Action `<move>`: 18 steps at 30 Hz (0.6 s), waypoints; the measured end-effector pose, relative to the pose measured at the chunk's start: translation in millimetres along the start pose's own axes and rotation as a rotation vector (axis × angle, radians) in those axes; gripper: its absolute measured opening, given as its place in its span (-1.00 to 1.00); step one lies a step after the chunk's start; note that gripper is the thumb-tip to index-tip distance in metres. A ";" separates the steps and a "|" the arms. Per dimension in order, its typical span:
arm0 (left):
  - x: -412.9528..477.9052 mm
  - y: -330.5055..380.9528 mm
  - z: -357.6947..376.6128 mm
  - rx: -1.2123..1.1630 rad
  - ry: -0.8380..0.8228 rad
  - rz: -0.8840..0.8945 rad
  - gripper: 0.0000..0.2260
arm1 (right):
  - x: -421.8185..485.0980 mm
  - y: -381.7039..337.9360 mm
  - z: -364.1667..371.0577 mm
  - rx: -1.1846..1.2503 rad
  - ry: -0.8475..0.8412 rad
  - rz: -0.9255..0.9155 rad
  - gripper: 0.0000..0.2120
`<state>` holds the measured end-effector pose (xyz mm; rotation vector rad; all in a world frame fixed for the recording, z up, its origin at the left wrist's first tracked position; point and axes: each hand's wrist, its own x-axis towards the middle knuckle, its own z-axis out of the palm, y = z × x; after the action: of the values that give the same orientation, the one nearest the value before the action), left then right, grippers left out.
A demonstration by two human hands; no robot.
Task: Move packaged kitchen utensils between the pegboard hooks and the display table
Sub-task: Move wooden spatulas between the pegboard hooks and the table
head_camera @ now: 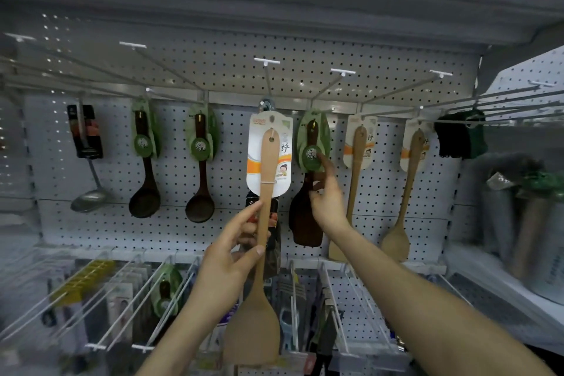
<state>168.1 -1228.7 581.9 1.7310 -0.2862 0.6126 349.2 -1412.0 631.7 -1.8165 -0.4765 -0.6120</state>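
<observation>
Your left hand (227,256) gripping the pale wooden carded spatula (269,162) mid-handle, your right hand (327,198) pinching the dark brown wooden spatula (305,223), hanging on the white pegboard (180,183).

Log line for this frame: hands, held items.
left hand: grips wooden spatula handle, card up by centre hook | right hand: on hanging dark spatula, grip unclear

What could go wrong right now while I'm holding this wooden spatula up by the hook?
1. Your left hand only pinches the wooden spatula by its thin handle, with the heavy blade hanging below. If the card's hole misses the hook, it could slip and fall.
2. Your right hand is against the neighbouring dark spatula. A nudge might swing it or knock it off its hook.
</observation>
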 end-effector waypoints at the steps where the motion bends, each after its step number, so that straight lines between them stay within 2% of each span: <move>1: -0.4 1.9 0.2 -0.001 -0.007 0.002 -0.36 | 3.1 3.9 0.7 -0.028 0.002 -0.008 -0.12; 4: -1.6 5.3 0.8 0.006 -0.015 0.012 -0.35 | 3.4 12.1 -1.4 -0.088 -0.018 -0.015 -0.16; 7: -1.5 5.6 3.5 0.001 -0.018 0.012 -0.36 | -13.2 8.5 -7.9 -0.089 -0.011 -0.009 -0.36; 11: -1.5 11.5 16.5 -0.037 -0.024 0.029 -0.37 | -56.0 -17.0 -23.3 0.101 -0.008 -0.090 -0.57; 18: -4.4 31.7 69.2 -0.092 -0.110 0.106 -0.35 | -113.3 -74.7 -80.5 0.355 -0.045 -0.209 -0.55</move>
<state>165.6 -1303.6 595.8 1.6712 -0.4789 0.5730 201.8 -1467.9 637.9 -1.4562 -0.7626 -0.5872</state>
